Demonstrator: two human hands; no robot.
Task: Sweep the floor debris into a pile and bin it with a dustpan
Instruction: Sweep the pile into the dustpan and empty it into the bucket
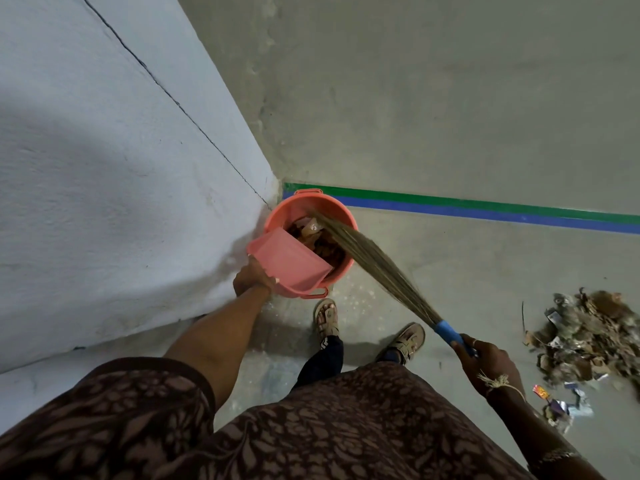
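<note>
A: Progress?
B: Partway: left hand point(252, 277) grips pink dustpan point(289, 263) tipped over orange bucket point(291, 214); right hand point(491, 362) grips grass broom point(377, 268), bristles inside bucket. Debris pile point(588, 337) right of bucket, not yet binned.

text: none legible | litter wrappers point(541, 392): print too blurred to read

Pink dustpan point(289, 263), salmon bin point(341, 216), blue-wrapped broom point(374, 265).
</note>
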